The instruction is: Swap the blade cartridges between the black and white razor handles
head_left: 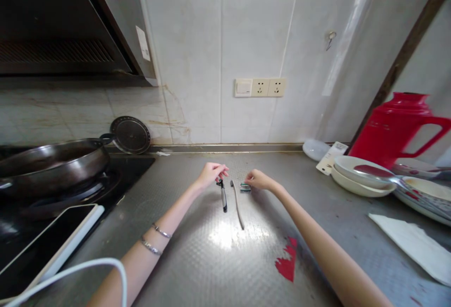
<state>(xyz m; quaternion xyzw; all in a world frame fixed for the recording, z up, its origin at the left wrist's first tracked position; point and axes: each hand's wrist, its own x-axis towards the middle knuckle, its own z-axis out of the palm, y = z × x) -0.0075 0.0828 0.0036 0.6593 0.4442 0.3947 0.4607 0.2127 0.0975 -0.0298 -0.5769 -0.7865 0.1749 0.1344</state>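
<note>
My left hand (212, 174) is closed in a pinch at the top end of a slim black-and-silver razor handle (224, 198), which hangs or stands just below the fingertips. My right hand (260, 180) has its fingers curled at a small silver-and-green piece like a razor blade cartridge (245, 185); a dark edge or reflection shows just beneath it. Between the hands a thin greyish-brown stick (237, 206) with a small dark head lies on the steel counter (197, 260). The fingertips of both hands are partly hidden.
On the left are a pan (52, 161) on the stove and a phone (49, 250) with a white cable (88, 262). A red scrap (287, 262) lies in front. To the right stand stacked bowls (362, 182), a red thermos (394, 128) and a white paper sheet (412, 246).
</note>
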